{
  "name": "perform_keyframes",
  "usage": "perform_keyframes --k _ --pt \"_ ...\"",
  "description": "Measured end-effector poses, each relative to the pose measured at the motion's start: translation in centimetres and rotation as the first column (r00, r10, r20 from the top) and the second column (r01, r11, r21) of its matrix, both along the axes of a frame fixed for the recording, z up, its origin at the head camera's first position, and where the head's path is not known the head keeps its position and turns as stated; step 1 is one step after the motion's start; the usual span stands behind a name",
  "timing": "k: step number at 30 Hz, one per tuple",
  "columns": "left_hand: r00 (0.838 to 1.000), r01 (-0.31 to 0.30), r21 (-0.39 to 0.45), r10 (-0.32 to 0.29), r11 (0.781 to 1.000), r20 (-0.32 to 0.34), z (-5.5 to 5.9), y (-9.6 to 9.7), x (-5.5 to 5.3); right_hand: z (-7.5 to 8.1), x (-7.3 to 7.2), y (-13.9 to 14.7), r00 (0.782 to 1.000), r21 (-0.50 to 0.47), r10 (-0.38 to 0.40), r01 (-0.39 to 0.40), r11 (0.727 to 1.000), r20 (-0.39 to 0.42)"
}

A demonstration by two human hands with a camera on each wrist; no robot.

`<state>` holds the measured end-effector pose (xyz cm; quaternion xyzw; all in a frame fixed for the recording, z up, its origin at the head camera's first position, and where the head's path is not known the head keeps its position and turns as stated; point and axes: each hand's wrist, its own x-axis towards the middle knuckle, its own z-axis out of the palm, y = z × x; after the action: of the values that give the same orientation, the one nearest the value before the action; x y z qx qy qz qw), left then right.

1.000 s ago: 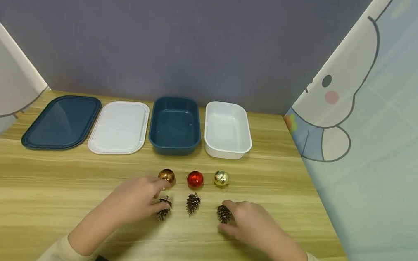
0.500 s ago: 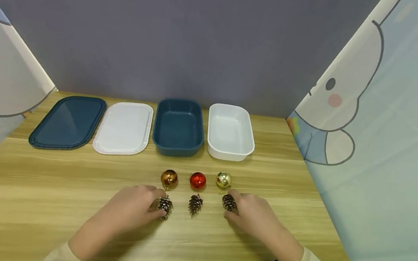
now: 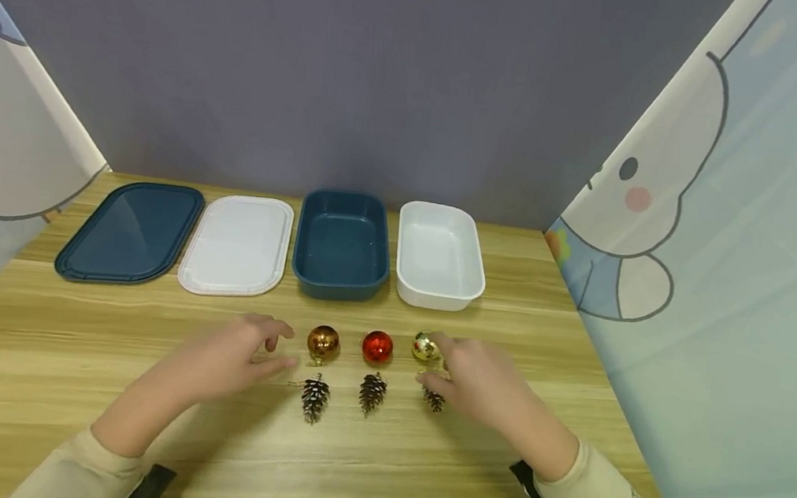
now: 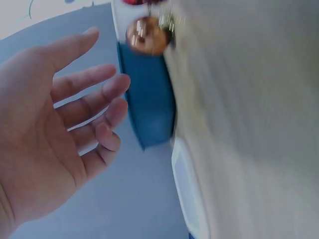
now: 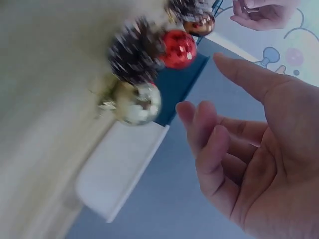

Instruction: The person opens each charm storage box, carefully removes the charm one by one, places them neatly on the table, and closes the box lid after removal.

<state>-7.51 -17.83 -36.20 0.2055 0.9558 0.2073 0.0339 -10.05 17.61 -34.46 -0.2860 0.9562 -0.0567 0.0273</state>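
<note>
Three shiny baubles lie in a row on the wooden table: a copper-brown one (image 3: 322, 341), a red one (image 3: 377, 347) and a gold one (image 3: 424, 347). Nearer me sits a row of pinecones: a left one (image 3: 315, 398), a middle one (image 3: 372, 393) and a right one (image 3: 433, 399), the last partly hidden by my right hand (image 3: 482, 383). My left hand (image 3: 228, 357) is lifted left of the copper bauble, fingers loosely bent and holding nothing. The right hand hovers by the gold bauble with thumb and fingers apart; the right wrist view shows nothing in its grasp.
Behind the ornaments stand a dark blue box (image 3: 340, 286) and a white box (image 3: 440, 293), both without lids. A dark blue lid (image 3: 131, 233) and a white lid (image 3: 238, 245) lie flat to their left. A grey panel (image 3: 342, 78) rises at the back.
My left hand has let go of the left pinecone and moved away left. The right hand has come off the right pinecone, shifting slightly forward toward the gold bauble. The pinecones stay on the table.
</note>
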Motion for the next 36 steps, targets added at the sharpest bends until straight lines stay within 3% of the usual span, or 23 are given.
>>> perform_keyframes --k 5,12,18,24,30,36 --pt "0.991 -0.114 -0.035 0.111 0.993 -0.078 0.8 -2.7 -2.1 1.2 -2.7 -2.9 0.995 -0.019 0.075 -0.074 0.997 0.061" --pt "0.958 -0.282 -0.054 0.284 0.958 0.033 0.9 -7.2 -4.6 2.2 -5.9 -9.6 0.975 0.004 0.153 -0.155 0.988 0.162" --pt "0.916 -0.374 -0.129 0.388 0.918 0.100 0.3 -11.3 -5.4 1.4 -6.5 -16.2 0.942 -0.029 0.184 -0.183 0.983 0.279" --pt "0.876 -0.420 -0.173 0.448 0.891 0.177 -1.3 -14.8 -5.6 -0.2 -6.0 -21.8 0.899 -0.026 0.134 -0.136 0.990 0.417" --pt "0.880 -0.405 -0.207 0.441 0.891 0.178 -3.3 -16.4 -5.6 -1.7 -6.5 -25.1 0.870 0.033 0.039 -0.063 0.997 0.491" --pt "0.885 -0.385 -0.228 0.428 0.894 0.185 -4.0 -16.5 -6.0 -2.1 -7.2 -26.9 0.853 0.141 -0.072 -0.002 0.990 0.517"
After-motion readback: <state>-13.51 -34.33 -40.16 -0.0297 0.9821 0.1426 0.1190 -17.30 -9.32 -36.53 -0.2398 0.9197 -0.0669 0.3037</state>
